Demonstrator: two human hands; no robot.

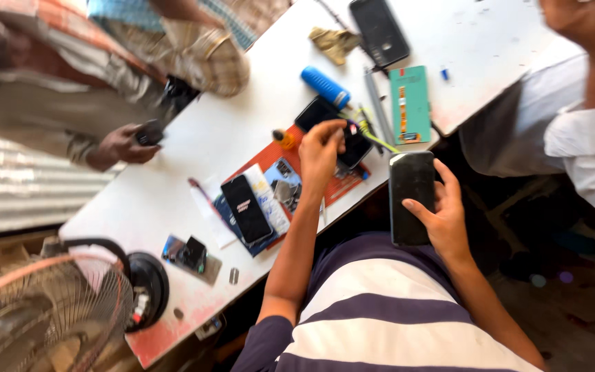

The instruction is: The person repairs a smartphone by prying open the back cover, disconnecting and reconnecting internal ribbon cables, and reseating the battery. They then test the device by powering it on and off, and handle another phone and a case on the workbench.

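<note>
I have my right hand (442,213) off the worktop (201,138), past its near edge and above my lap, its fingers (449,176) wrapped round a dark phone (411,196) held upright with the screen toward me. My left hand (321,151) reaches over the near edge onto the worktop, fingers curled down narrow onto a second black phone (339,131) lying on an orange mat (277,162); whether they actually pinch it I cannot tell.

On the same mat, nearer the edge, lies a third black phone (246,207) on some blue and white packets. Just beyond my left hand rests a blue cylinder (325,86), and to its right a green flat panel (410,103) near the worktop's right edge. Another dark phone (379,31) sits toward the far edge.

A fan (43,310) stands at the left end. Across the worktop, another person's hand (122,145) holds a small dark object at the far side.
</note>
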